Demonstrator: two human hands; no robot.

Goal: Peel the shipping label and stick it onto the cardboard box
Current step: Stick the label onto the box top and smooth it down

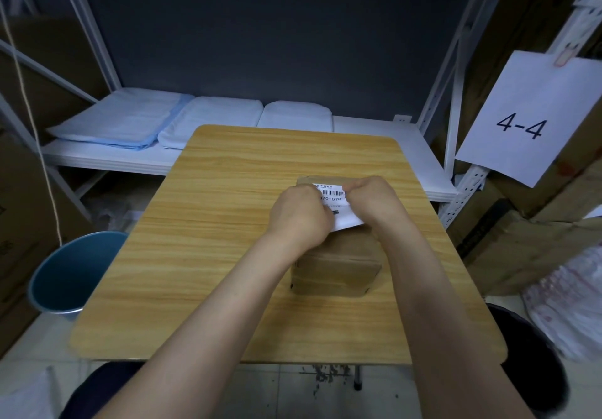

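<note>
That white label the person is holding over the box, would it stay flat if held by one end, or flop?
The shipping label is probably floppy: it looks like thin paper and already bends between the left hand and right hand. It likely weighs almost nothing. Once peeled it may curl or stick to itself above the cardboard box.

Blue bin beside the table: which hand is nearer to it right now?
Left. The left hand grips the shipping label's left edge, on the blue bin's side; the right hand grips its right edge, farther away.
</note>
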